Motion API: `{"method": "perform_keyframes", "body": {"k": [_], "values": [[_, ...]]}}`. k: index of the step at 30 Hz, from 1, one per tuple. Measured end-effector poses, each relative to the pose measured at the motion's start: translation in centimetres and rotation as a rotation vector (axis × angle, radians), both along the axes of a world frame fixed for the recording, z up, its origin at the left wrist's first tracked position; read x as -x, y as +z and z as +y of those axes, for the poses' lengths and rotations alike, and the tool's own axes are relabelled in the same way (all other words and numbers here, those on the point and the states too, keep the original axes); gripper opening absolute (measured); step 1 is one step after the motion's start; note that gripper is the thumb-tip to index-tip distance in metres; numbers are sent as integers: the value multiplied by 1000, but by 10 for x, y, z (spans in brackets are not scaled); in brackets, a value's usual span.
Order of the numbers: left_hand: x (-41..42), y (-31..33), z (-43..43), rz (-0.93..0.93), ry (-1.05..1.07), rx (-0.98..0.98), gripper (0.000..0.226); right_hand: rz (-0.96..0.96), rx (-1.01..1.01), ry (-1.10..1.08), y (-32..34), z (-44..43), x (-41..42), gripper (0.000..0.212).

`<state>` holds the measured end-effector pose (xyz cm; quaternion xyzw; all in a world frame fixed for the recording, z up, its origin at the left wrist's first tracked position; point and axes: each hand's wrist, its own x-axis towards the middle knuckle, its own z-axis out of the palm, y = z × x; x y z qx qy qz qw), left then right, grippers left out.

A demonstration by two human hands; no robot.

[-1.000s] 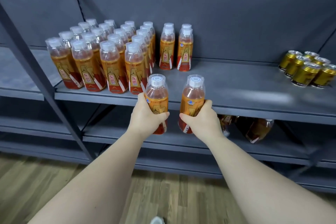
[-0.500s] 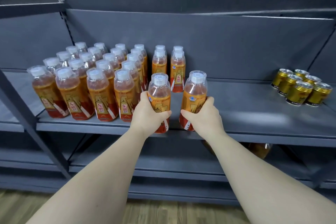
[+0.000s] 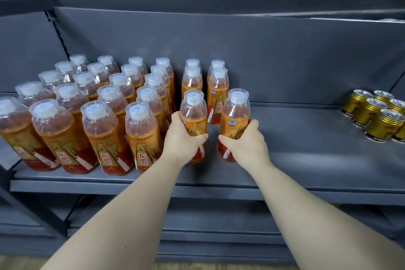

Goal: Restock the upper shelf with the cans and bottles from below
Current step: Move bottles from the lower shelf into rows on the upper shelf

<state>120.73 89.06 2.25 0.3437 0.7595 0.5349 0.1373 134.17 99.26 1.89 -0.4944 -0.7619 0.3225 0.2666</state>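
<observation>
Left hand (image 3: 183, 138) grips one bottle (image 3: 194, 112), right hand (image 3: 246, 143) grips another bottle (image 3: 235, 116); both upright near the shelf (image 3: 306, 160) front edge; open shelf stretches right toward the cans (image 3: 377, 114).

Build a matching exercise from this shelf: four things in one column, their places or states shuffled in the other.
Column A
1. left hand
2. right hand
3. gold cans
4. bottle rows

Column B
a. stand at the far right of the shelf
b. grips the bottle nearer the rows
c. fill the shelf's left part
d. grips the bottle nearer the cans

Pairs: 1-b, 2-d, 3-a, 4-c.
</observation>
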Motion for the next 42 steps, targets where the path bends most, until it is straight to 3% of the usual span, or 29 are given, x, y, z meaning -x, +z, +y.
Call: {"method": "perform_keyframes", "body": {"k": [16, 42], "values": [[43, -12, 56, -38, 116, -82, 77, 12, -2, -17, -3, 39, 53, 65], [50, -22, 73, -11, 88, -113, 80, 33, -2, -36, -13, 47, 78, 68]]}}
